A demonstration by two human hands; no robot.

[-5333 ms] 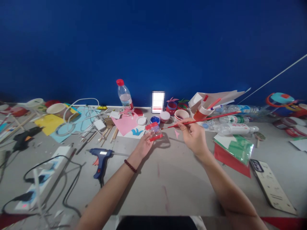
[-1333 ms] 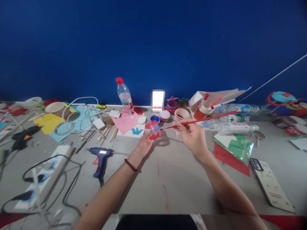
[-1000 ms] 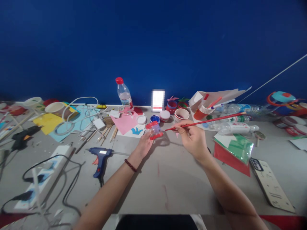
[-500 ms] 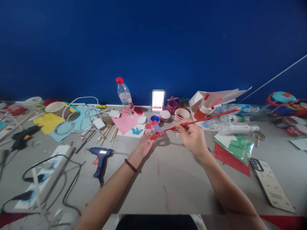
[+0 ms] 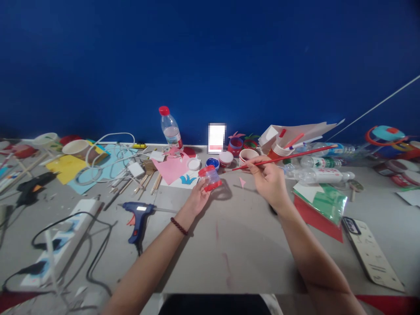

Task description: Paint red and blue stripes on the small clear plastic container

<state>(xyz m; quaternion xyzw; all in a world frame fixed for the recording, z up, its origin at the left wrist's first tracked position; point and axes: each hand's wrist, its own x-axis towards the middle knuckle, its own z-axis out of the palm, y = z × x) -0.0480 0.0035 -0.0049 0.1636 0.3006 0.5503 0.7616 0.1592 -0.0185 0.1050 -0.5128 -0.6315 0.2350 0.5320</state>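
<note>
My left hand [image 5: 198, 195] is closed around a small clear plastic piece with red bands at both ends [image 5: 211, 177], held tilted above the table. Between the fingers of my right hand [image 5: 266, 177] is a long red paintbrush [image 5: 288, 156], its tip pointing left, a little apart from the plastic piece. Just behind the hands stand an open jar of blue paint [image 5: 212, 163], a white-lidded jar [image 5: 225, 158] and a paper cup [image 5: 248, 155]. A small pink paper scrap [image 5: 242, 182] lies on the table between my hands.
A blue glue gun [image 5: 139, 221] and a white power strip [image 5: 62, 240] with trailing cords lie on the left. A water bottle [image 5: 171, 129] stands near the blue wall. To the right are clear plastic bottles [image 5: 323, 175], green sheets [image 5: 323, 199] and a phone [image 5: 372, 253].
My right hand has drawn the brush right, away from the plastic piece. My left hand has turned the piece so its clear side and lower red band show more.
</note>
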